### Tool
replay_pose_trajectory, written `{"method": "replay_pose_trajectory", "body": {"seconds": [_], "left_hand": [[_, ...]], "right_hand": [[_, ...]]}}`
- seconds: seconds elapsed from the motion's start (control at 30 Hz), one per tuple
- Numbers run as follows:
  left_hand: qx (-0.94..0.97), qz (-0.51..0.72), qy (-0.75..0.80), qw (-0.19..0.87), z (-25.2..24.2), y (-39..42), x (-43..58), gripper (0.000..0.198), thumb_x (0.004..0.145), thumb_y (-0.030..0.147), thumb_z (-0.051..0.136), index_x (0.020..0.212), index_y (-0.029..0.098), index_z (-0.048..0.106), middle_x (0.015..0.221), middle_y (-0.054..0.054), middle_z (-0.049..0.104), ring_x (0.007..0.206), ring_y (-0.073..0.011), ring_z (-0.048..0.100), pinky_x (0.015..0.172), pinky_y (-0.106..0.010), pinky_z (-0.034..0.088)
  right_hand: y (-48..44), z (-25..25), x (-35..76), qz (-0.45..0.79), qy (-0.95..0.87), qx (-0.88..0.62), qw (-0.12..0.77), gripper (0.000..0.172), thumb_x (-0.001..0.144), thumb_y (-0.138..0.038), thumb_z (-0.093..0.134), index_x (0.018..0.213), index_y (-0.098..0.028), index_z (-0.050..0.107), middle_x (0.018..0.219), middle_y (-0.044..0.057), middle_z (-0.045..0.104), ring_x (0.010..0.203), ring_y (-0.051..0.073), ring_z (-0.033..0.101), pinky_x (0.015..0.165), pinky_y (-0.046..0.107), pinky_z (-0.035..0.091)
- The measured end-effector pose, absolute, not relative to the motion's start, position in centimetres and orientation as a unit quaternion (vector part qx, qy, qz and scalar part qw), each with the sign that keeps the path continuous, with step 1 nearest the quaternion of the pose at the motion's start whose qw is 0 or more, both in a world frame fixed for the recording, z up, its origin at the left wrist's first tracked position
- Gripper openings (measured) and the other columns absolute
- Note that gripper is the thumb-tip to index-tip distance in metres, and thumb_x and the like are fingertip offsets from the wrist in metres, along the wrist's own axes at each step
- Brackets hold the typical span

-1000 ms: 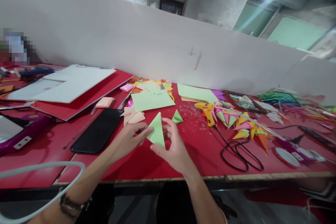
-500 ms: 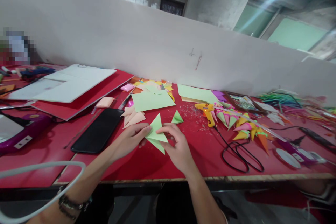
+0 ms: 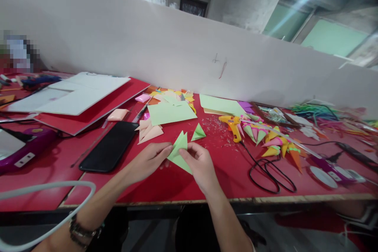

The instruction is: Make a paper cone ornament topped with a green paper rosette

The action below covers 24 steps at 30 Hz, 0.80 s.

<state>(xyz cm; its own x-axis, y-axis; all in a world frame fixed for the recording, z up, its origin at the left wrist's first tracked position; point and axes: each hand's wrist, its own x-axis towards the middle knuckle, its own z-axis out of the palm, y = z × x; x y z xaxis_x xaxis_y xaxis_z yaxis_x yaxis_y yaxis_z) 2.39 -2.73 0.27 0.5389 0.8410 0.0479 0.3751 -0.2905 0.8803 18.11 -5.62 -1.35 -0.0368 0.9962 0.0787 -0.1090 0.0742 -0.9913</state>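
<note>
A piece of light green folded paper (image 3: 178, 153) is held up between both hands, above the red tabletop. My left hand (image 3: 153, 158) pinches its left edge between thumb and fingers. On the other side, my right hand (image 3: 198, 161) grips it, thumb laid across the front face and fingers behind. Two points stick up at the top of the paper, and its lower flap slants down to the right. Just beyond my right hand lies a small green folded triangle (image 3: 198, 132). Several peach folded pieces (image 3: 149, 129) sit past my left hand.
A black phone (image 3: 109, 146) lies at left, near a purple power strip (image 3: 28, 149). Green sheets (image 3: 171, 113) rest behind the hands. To the right are a yellow glue gun (image 3: 234, 126) with looped cord and colourful paper cones (image 3: 277, 143). A white cable (image 3: 59, 185) arches over the left forearm.
The right flap of the green paper has been folded over to the left. My right thumb now presses on its front, where the fingers were before.
</note>
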Motion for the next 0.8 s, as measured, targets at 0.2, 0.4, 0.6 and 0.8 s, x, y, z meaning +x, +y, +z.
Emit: {"method": "replay_pose_trajectory", "body": {"seconds": [0.2,0.4,0.6,0.8], "left_hand": [[0.777,0.254,0.395,0.419,-0.17,-2.78,2.52,0.036,0.086,0.043,0.037,0.063,0.016,0.045,0.056,0.003,0.051,0.053,-0.0107,0.05,0.052,-0.021,0.035],[0.768,0.232,0.418,0.426,-0.27,-2.53,2.44,0.04,0.085,0.045,0.038,0.058,0.016,0.045,0.049,0.003,0.055,0.046,-0.01,0.05,0.048,-0.02,0.034],[0.754,0.225,0.414,0.458,0.18,-2.71,2.42,0.04,0.086,0.043,0.038,0.056,0.017,0.042,0.044,0.003,0.055,0.044,-0.0095,0.049,0.049,-0.019,0.035],[0.714,0.227,0.387,0.537,0.1,-2.58,2.21,0.038,0.086,0.044,0.038,0.058,0.018,0.039,0.04,0.005,0.05,0.042,-0.0082,0.043,0.048,-0.019,0.033]], "right_hand": [[-5.47,-1.57,18.06,0.488,-0.499,-0.464,0.545,0.015,0.072,-0.03,0.06,0.072,-0.018,0.051,0.068,-0.002,0.058,0.063,0.012,0.054,0.058,0.021,0.041],[-5.34,-1.93,17.79,0.47,-0.504,-0.461,0.558,0.023,0.073,-0.024,0.059,0.092,-0.022,0.046,0.064,-0.005,0.052,0.06,0.01,0.051,0.057,0.021,0.039],[-5.38,-1.63,18.0,0.485,-0.503,-0.472,0.538,0.027,0.075,-0.023,0.058,0.099,-0.021,0.045,0.064,-0.005,0.052,0.057,0.009,0.049,0.054,0.02,0.037],[-5.91,-1.12,18.27,0.458,-0.543,-0.434,0.555,0.03,0.082,-0.024,0.05,0.112,-0.026,0.043,0.06,-0.006,0.046,0.053,0.008,0.045,0.049,0.019,0.035]]}}
